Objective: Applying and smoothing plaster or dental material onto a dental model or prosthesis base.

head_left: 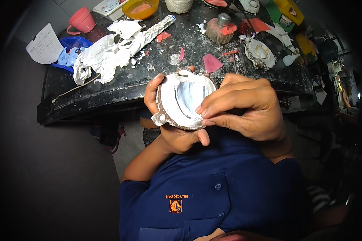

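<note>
My left hand is wrapped round a round metal dental flask half, held above the bench's near edge in front of my chest. White plaster fills it, with a smooth, bluish hollow and a dark curved line along the hollow. A small lug sticks out at the flask's lower left. My right hand has thumb and fingers pinched together at the plaster's right edge, touching it. Whatever sits between those fingertips, if anything, is hidden.
On the black bench lie crumpled white sheeting, pink wax pieces and plaster crumbs. Behind stand a pink mug, a blue tray, a yellow bowl and a wax-stained burner. Another plaster mould rests at right.
</note>
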### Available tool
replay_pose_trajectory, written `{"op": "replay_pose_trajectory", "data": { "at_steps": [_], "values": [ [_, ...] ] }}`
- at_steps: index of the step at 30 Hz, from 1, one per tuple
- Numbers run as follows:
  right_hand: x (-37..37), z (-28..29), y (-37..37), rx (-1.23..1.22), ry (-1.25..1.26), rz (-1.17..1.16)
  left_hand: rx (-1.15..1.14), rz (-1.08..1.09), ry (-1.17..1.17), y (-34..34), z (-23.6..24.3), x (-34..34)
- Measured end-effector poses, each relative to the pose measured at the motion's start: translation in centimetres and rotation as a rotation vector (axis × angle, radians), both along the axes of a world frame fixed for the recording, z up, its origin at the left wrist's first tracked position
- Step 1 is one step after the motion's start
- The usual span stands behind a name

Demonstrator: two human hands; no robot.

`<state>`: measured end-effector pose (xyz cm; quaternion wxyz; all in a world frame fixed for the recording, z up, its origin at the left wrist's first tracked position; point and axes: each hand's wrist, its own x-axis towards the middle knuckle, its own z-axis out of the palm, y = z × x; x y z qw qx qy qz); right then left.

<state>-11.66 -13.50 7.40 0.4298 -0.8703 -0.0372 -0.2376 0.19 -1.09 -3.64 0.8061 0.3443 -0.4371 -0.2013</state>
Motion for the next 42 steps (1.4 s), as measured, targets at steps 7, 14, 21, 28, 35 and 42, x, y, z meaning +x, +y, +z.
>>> {"op": "replay_pose_trajectory", "data": {
  "at_steps": [7,14,21,28,35,42],
  "values": [
    [0.2,-0.1,0.4,-0.026,-0.025,-0.013,0.026,0.016,0.043,0.1,0.1,-0.1],
    [-0.1,0.0,1.0,-0.102,-0.049,-0.056,-0.001,0.021,0.029,-0.1,-0.1,0.1],
    [-0.3,-0.3,1.4,-0.269,-0.156,-0.073,0.019,-0.004,0.079,0.1,0.0,0.0],
    [-0.4,-0.5,1.3,-0.235,-0.168,-0.067,0.006,-0.005,0.082,-0.1,0.1,-0.1],
    [-0.3,-0.6,1.1,-0.140,-0.125,-0.060,0.038,0.024,0.075,0.1,0.3,-0.1],
    [-0.2,-0.4,1.1,-0.134,-0.092,-0.091,0.003,0.020,0.073,0.0,0.4,-0.1]
  ]
}}
